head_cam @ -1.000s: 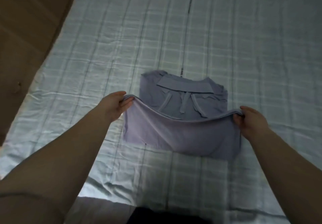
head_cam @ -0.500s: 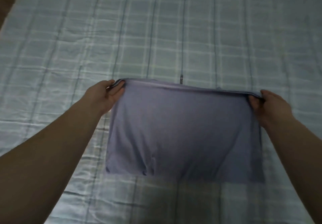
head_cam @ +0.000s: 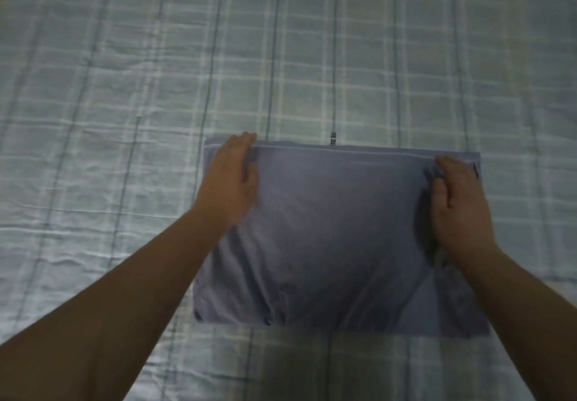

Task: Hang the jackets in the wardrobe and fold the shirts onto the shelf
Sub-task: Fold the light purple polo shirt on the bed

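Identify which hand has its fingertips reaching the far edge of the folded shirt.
The left hand: its fingertips reach the shirt's far edge; the right hand lies short of it, on the cloth.

Bedroom: bed's plaid sheet [head_cam: 125, 119]

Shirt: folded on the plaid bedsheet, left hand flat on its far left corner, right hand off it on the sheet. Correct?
No. The head view shows the right hand on the shirt too, near its far right corner. Otherwise right: shirt folded on the plaid bedsheet, left hand flat on its far left corner.
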